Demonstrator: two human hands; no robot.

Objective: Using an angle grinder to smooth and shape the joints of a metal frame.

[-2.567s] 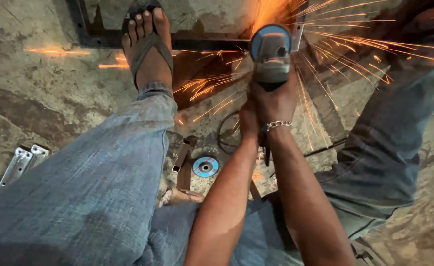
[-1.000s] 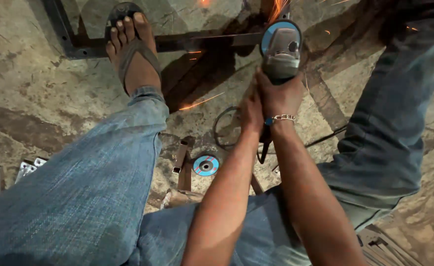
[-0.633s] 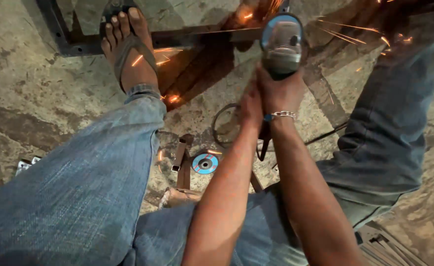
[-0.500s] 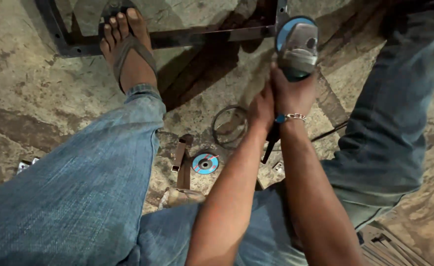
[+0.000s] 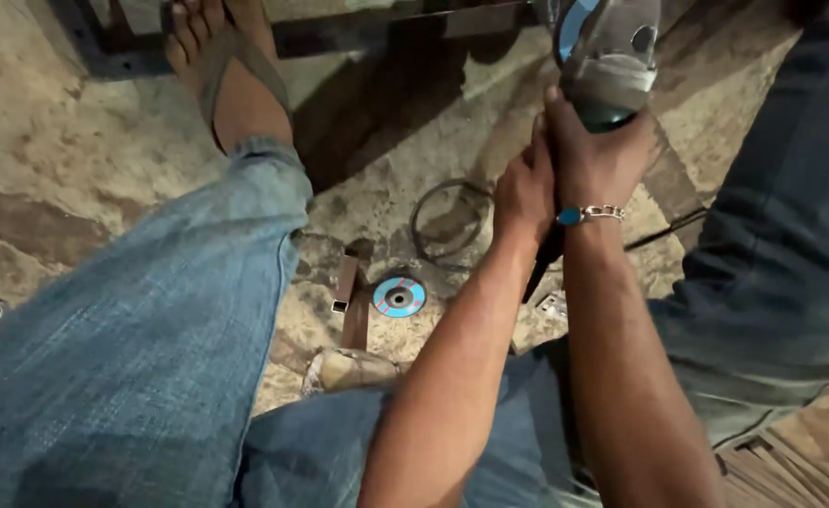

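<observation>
While both hands wrap the angle grinder (image 5: 607, 66) body for a steady two-handed grip, right hand (image 5: 595, 155) fingers close high near the guard and left hand (image 5: 524, 193) fingers clasp just below; a spare blue disc (image 5: 399, 296) lies below them on the floor.

Round blue label on disc (image 5: 398, 296) (floor).

We wear faded blue denim jeans (image 5: 132, 357) on both legs, a grey-brown thong sandal (image 5: 236, 71) on the bare foot, and a silver chain bracelet with a blue oval stone (image 5: 588, 214) at the right wrist. Our forearms are bare, sleeveless.
</observation>
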